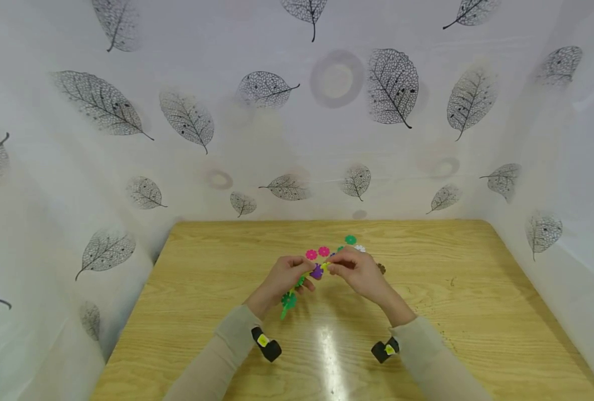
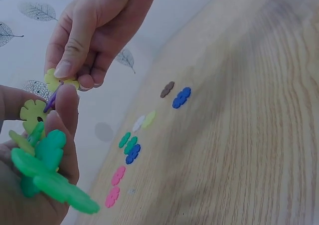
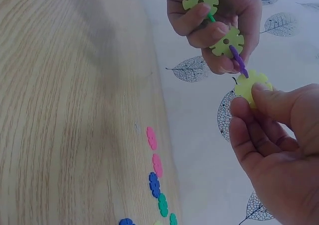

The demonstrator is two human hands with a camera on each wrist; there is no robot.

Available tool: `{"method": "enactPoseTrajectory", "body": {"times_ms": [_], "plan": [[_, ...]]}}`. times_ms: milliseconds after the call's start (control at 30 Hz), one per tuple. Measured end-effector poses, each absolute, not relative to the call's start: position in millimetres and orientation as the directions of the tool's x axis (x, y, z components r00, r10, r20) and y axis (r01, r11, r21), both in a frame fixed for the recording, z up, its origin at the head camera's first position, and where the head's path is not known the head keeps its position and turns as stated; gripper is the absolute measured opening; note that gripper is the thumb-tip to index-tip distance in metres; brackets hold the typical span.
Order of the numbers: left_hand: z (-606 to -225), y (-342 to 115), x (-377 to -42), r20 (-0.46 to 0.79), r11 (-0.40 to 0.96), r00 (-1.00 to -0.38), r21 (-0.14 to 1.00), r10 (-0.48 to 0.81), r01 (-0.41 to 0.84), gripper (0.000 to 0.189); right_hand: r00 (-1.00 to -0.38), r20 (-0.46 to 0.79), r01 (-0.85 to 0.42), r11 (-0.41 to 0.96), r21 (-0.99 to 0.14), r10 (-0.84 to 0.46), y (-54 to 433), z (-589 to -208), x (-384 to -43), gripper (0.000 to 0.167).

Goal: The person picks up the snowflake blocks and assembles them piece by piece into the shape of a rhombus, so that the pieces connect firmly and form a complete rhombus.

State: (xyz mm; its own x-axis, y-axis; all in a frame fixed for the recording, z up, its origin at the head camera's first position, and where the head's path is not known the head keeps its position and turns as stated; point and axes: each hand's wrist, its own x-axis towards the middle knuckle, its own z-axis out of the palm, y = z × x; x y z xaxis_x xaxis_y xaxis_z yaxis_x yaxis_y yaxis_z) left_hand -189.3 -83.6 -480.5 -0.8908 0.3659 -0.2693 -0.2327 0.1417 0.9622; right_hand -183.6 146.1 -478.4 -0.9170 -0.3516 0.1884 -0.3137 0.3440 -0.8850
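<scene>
My left hand (image 1: 281, 277) grips a chain of slotted, flower-shaped plastic discs, yellow and green ones set crosswise into each other. A green disc (image 1: 289, 301) hangs at the chain's lower end, toward the palm. Farther along, a purple disc (image 3: 238, 60) stands edge-on at the left fingertips. Between thumb and forefinger my right hand (image 1: 361, 273) pinches a yellow disc (image 3: 243, 91). The purple disc's edge meets this yellow disc's rim in both wrist views. Both hands are raised over the wooden table, and the left fingers partly cover the chain.
Loose discs lie on the table (image 1: 217, 334) beyond the hands: two pink discs (image 1: 324, 252), green ones (image 1: 350, 239), a white disc (image 1: 359, 249), blue ones (image 2: 182, 98), a yellow one (image 2: 149, 119) and a brown disc (image 1: 381, 268). A leaf-print curtain (image 1: 297, 145) surrounds the table's back and sides.
</scene>
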Motion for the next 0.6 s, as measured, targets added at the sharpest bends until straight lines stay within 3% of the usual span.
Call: {"method": "enactPoseTrajectory", "body": {"times_ms": [600], "plan": [[-482.5,-82.9,-188.7,-0.307,0.117,-0.885,0.952,0.351,-0.284,0.027,-0.909,0.248,-0.367,0.362,-0.857,-0.336,144.0,-477.9,-181.5,0.009]]}}
